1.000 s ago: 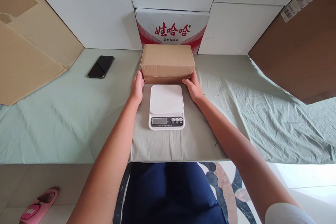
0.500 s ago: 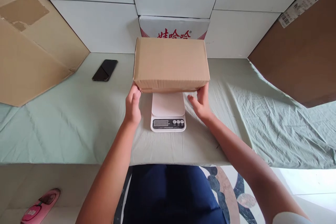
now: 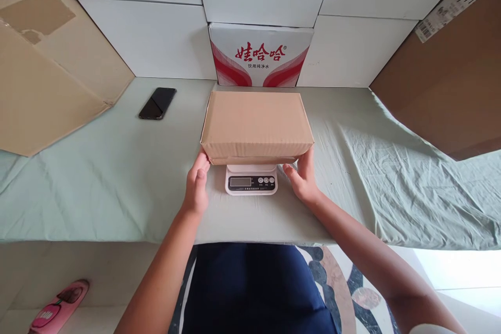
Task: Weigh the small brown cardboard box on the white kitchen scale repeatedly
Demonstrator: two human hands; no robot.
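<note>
A closed brown cardboard box (image 3: 256,120) is over the white digital kitchen scale (image 3: 251,183), covering most of its weighing plate. The scale's display and buttons show in front of the box; the display looks blank. My left hand (image 3: 197,183) holds the box at its near left corner, fingers partly hidden beneath it. At the near right corner, my right hand (image 3: 304,177) grips it the same way, thumb pointing inward. Whether the box rests fully on the plate I cannot tell.
A black smartphone (image 3: 157,103) lies on the green cloth (image 3: 117,167) to the left. Large cardboard panels stand at left (image 3: 58,73) and right (image 3: 442,78). A white and red carton (image 3: 261,55) stands behind the box. A pink slipper (image 3: 60,307) is on the floor.
Both hands have brought the box down and nearer to me. It now hides most of the scale's plate, and the red design of the carton behind has come into view.
</note>
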